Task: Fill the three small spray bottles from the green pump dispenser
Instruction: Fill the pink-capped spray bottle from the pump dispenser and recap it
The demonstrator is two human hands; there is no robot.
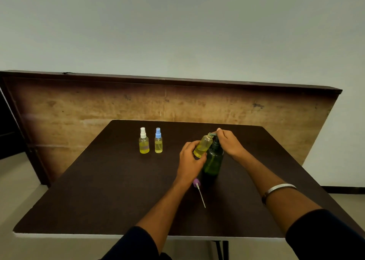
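While liquid is drawn at a dark table, the scene runs as follows.
Board: a worn wooden board (138, 102) stands on edge behind the table, against a pale wall.
Table: the dark brown table (98, 190) carries every item, with a pale front edge nearest the camera.
Dispenser: the green dispenser (213, 161) stands upright right of centre, its pump head under the right hand.
Right hand: the right hand (229, 142) presses down on the pump top, fingers curled over it; a bangle (278, 189) circles the forearm.
Left hand: the left hand (189, 159) grips the open bottle (203, 146), tilted with its neck up against the spout and partly full of yellow liquid.
Capped bottles: the white-capped bottle (144, 140) and blue-capped bottle (158, 140) stand upright, just beside each other, far left of the dispenser, both holding yellow liquid.
Sprayer: the purple sprayer (198, 188) lies flat near the dispenser's base, its dip tube pointing toward the camera.
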